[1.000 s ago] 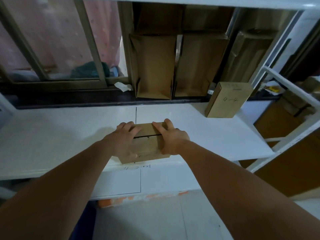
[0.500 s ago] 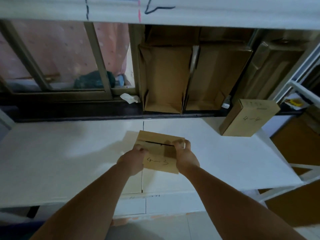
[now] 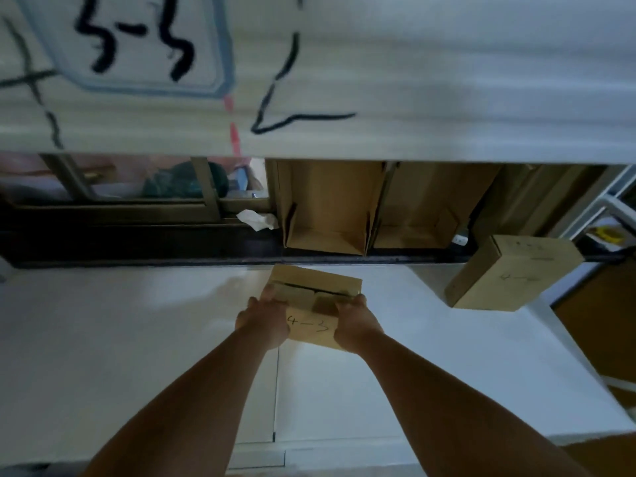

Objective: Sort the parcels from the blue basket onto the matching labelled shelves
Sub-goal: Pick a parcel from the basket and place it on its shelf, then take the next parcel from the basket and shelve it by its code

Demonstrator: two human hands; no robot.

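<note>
Held over the middle of the white shelf (image 3: 137,339): a brown parcel (image 3: 320,283) marked 4-3, far edge toward the shelf's back. Left grip (image 3: 263,320) curled round the parcel's left end, fingers over the top face. Right grip (image 3: 356,325) curled round the right end the same way. Cannot tell whether resting on the shelf or just above it. Well apart, near the back right corner of the same shelf: a 2nd parcel (image 3: 512,273), writing too faint to read. Behind, on a dark sill: 2 open cardboard boxes (image 3: 327,208) side by side, crumpled white paper (image 3: 256,220) just left of them. Overhead, an upper shelf edge (image 3: 447,98) with a blue-bordered label (image 3: 134,43), writing blurred.
</note>
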